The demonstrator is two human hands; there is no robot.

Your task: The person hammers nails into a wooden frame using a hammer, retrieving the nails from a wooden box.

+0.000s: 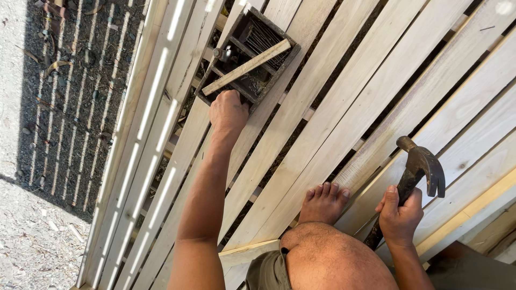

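I am reaching my left hand (pixel 228 111) into the nail box (pixel 248 55) on the slats (pixel 328 107), fingers dipped inside, grip hidden. My right hand (pixel 399 210) is clenching the hammer (pixel 416 172), raised. Slats are laid; I cannot tell which are nailed.

Outdoor carpentry yard: slatted planks (pixel 333 107), gravel (pixel 64 80)

At upper centre, the left hand (pixel 228 111) reaches into a dark wooden nail box (pixel 248 53) resting on pale slats (pixel 333 107). At lower right, the right hand (pixel 400 214) grips a claw hammer (pixel 416 174); a bare foot (pixel 324 201) rests between.
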